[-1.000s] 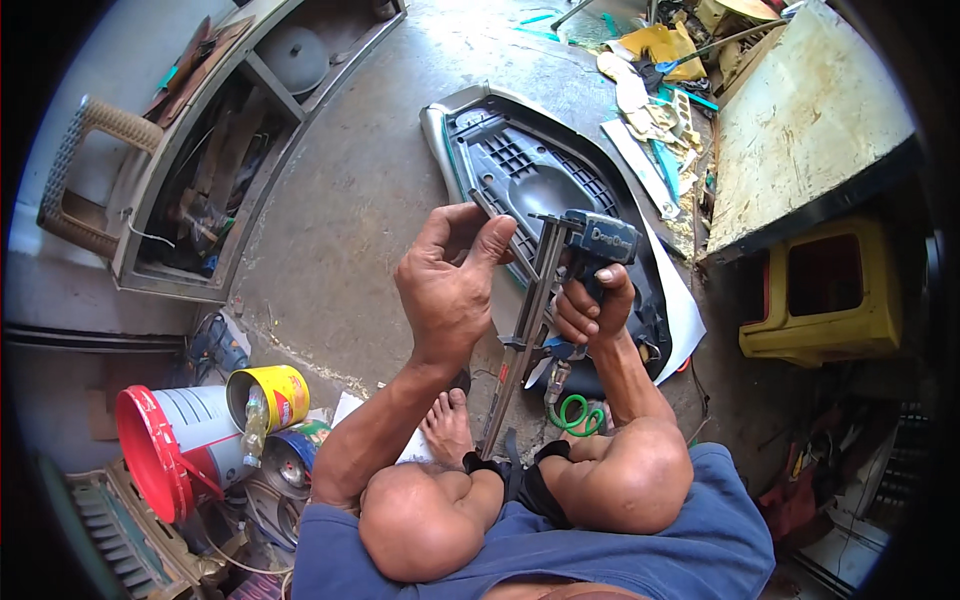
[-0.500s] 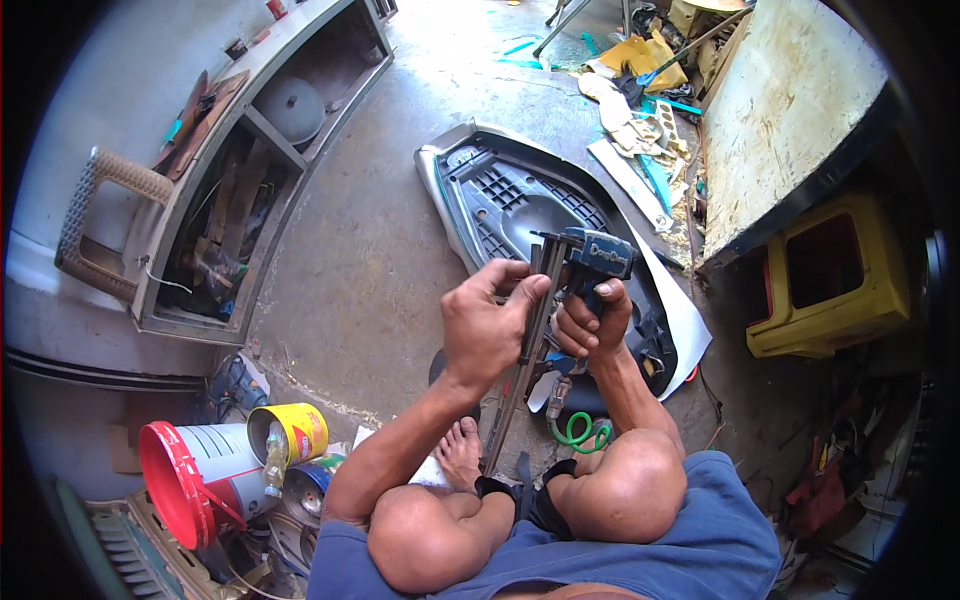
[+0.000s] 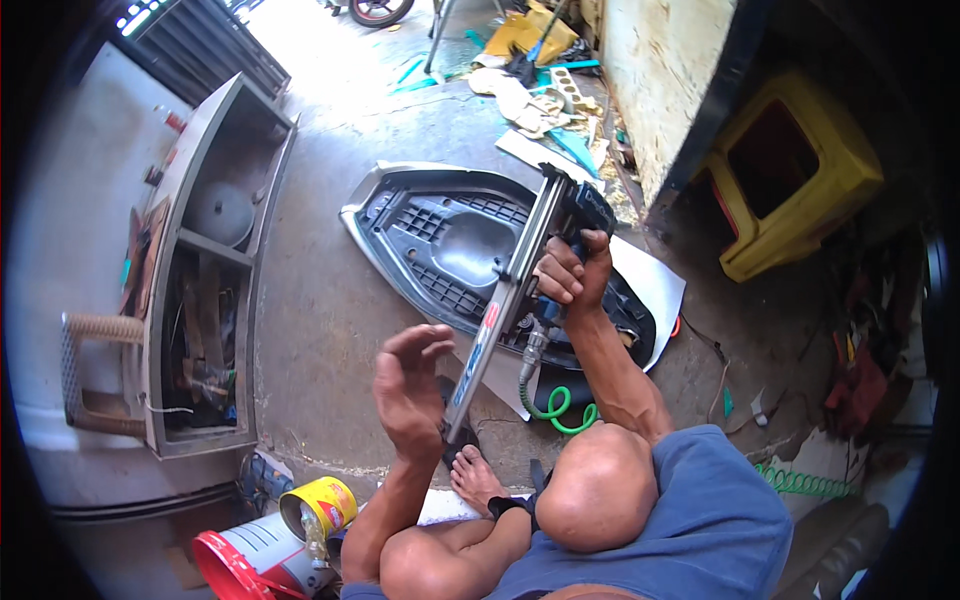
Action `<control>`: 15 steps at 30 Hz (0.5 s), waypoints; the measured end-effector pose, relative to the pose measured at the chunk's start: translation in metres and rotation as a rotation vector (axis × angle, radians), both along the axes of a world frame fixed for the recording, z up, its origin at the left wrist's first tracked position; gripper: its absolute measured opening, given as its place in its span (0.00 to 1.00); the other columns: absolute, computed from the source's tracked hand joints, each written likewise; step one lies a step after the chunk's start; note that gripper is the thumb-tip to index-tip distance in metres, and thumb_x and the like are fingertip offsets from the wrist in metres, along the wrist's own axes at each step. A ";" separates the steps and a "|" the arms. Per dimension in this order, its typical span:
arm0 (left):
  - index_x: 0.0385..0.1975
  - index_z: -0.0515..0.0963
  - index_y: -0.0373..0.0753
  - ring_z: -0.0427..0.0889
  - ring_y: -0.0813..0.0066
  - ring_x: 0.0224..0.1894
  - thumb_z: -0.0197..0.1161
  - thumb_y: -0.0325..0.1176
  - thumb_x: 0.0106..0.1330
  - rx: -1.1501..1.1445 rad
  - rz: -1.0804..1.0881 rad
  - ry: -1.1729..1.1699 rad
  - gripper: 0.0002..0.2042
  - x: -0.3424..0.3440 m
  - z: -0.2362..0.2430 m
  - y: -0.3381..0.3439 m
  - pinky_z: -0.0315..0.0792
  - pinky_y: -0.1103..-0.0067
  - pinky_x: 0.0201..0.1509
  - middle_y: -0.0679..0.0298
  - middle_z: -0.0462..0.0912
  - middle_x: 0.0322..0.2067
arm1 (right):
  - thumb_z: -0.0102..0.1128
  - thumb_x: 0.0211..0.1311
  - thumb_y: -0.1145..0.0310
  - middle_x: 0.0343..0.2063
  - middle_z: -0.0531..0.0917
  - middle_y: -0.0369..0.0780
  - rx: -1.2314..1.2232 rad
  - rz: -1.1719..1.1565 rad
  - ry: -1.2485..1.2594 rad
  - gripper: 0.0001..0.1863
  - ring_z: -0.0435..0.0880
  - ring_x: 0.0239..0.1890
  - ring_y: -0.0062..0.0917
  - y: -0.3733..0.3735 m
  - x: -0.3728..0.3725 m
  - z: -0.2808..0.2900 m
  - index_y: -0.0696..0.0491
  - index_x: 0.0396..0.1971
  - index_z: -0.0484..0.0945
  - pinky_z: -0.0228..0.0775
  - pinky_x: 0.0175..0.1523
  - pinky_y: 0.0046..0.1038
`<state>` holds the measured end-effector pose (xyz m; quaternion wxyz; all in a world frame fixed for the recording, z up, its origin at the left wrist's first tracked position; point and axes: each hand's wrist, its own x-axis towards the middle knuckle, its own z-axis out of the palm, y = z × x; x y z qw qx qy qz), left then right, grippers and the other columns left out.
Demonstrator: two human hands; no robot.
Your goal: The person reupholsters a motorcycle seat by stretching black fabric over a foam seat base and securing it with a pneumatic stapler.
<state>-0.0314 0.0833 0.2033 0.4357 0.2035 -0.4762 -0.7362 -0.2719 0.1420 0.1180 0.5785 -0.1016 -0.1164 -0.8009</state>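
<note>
Centrally in the head view, the right hand grasps the handle of an air stapler, its long magazine slanting across the upturned seat base on the floor. The left hand, blurred, is loose-fingered beside the magazine's lower end; whether they touch, I cannot tell. A broad strip of floor separates the seat's left edge from the cabinet.

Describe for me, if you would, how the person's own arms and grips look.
The left forearm and right forearm are bare, with no sleeve in view. The left grip and right grip are ungloved hands; no watch or wristband shows, though the left one is slightly blurred.
</note>
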 end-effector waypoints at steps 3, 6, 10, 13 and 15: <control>0.50 0.74 0.32 0.80 0.62 0.53 0.38 0.47 0.81 -0.238 0.018 0.139 0.24 -0.014 0.007 -0.039 0.71 0.67 0.59 0.52 0.81 0.48 | 0.48 0.64 0.45 0.06 0.64 0.33 0.123 -0.139 -0.060 0.28 0.66 0.08 0.22 0.012 0.007 0.005 0.47 0.09 0.61 0.63 0.18 0.23; 0.47 0.74 0.35 0.80 0.66 0.50 0.35 0.46 0.82 -0.018 0.047 -0.085 0.22 -0.078 0.004 -0.033 0.68 0.69 0.57 0.58 0.83 0.42 | 0.48 0.66 0.48 0.08 0.66 0.33 0.138 -0.070 0.150 0.27 0.68 0.10 0.24 0.023 0.043 0.007 0.48 0.10 0.62 0.68 0.21 0.26; 0.40 0.76 0.38 0.78 0.71 0.43 0.38 0.45 0.81 -0.071 -0.036 -0.335 0.21 -0.085 -0.026 -0.027 0.67 0.70 0.54 0.63 0.81 0.37 | 0.51 0.67 0.54 0.10 0.72 0.35 0.373 -0.135 0.384 0.24 0.74 0.12 0.25 0.057 0.017 0.026 0.51 0.13 0.69 0.71 0.23 0.27; 0.34 0.78 0.35 0.75 0.77 0.37 0.50 0.39 0.79 -0.435 -0.348 -0.670 0.16 -0.089 -0.037 -0.017 0.70 0.78 0.45 0.66 0.79 0.32 | 0.61 0.61 0.73 0.17 0.81 0.38 1.311 -0.682 0.774 0.06 0.82 0.18 0.27 0.129 0.010 0.047 0.57 0.25 0.81 0.77 0.30 0.29; 0.34 0.78 0.32 0.78 0.75 0.33 0.57 0.35 0.74 -0.528 -0.543 -0.882 0.11 -0.086 -0.049 -0.007 0.72 0.78 0.41 0.62 0.81 0.28 | 0.71 0.52 0.69 0.20 0.85 0.41 1.371 -1.553 1.550 0.07 0.87 0.22 0.32 0.172 -0.020 0.028 0.56 0.29 0.85 0.80 0.33 0.31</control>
